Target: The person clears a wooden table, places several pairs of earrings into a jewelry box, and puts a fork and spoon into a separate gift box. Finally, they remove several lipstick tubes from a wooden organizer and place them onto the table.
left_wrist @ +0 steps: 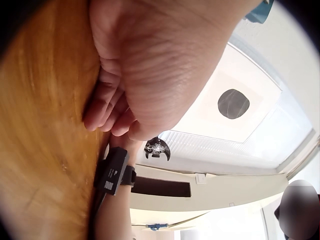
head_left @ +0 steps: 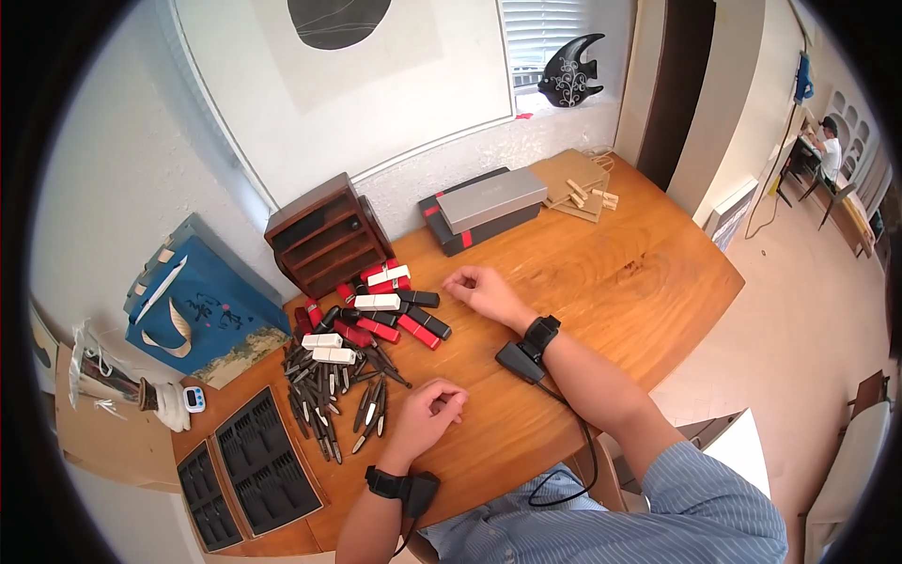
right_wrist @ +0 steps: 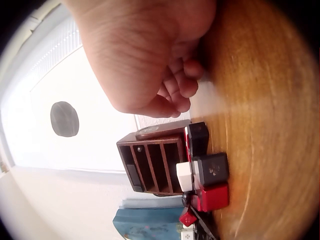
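My left hand (head_left: 430, 418) rests on the wooden table, its fingers loosely curled with nothing in them. Farther forward and to the right, my right hand (head_left: 489, 293) rests in a similar loose curl, also holding nothing. Left of it lies a heap of small oblong boxes, among them a red box (head_left: 419, 332), a black box (head_left: 430, 321) and a white box (head_left: 378, 302). Several slim dark pieces with pale patches (head_left: 324, 385) spread between that heap and my left hand. In the right wrist view the black box (right_wrist: 212, 169) stands out beyond my curled fingers.
A brown wooden rack (head_left: 324, 240) stands behind the heap, beside a blue paper bag (head_left: 202, 310). Black slotted trays (head_left: 258, 451) lie at the left. Toward the back are a grey box (head_left: 489, 199) and brown paper bags (head_left: 573, 179) with wooden clips (head_left: 578, 195).
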A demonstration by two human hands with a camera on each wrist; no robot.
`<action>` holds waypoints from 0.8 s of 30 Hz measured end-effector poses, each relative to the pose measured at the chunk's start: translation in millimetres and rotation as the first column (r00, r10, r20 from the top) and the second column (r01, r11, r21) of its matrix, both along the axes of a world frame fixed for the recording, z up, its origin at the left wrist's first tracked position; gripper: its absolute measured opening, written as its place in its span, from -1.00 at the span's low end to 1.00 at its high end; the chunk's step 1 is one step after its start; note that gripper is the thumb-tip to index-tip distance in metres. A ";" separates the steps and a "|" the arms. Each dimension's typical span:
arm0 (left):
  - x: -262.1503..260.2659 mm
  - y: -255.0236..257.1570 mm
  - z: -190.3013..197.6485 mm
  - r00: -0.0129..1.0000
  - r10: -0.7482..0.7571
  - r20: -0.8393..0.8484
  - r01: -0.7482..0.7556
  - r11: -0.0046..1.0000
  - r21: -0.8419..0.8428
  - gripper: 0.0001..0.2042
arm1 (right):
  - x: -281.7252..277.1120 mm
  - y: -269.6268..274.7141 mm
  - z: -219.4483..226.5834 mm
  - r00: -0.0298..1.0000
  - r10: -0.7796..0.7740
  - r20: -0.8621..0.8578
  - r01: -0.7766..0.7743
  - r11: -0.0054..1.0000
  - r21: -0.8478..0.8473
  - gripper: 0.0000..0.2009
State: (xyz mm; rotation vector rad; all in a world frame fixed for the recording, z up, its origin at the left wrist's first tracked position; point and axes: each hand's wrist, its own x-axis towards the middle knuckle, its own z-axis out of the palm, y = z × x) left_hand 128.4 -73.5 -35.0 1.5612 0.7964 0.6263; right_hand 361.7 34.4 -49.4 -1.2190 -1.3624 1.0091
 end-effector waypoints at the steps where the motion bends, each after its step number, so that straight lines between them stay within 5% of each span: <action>1: -0.5 -0.9 -0.7 1.000 -0.007 -0.006 0.008 1.000 0.020 -0.89 | 0.3 -0.2 0.3 1.000 0.000 0.004 0.000 1.000 -0.001 -0.77; 24: 8.5 -1.2 -6.4 0.998 0.054 -0.045 -0.049 0.994 0.095 -0.84 | 6.6 -1.2 7.1 0.994 0.038 0.103 -0.035 0.999 -0.029 -0.75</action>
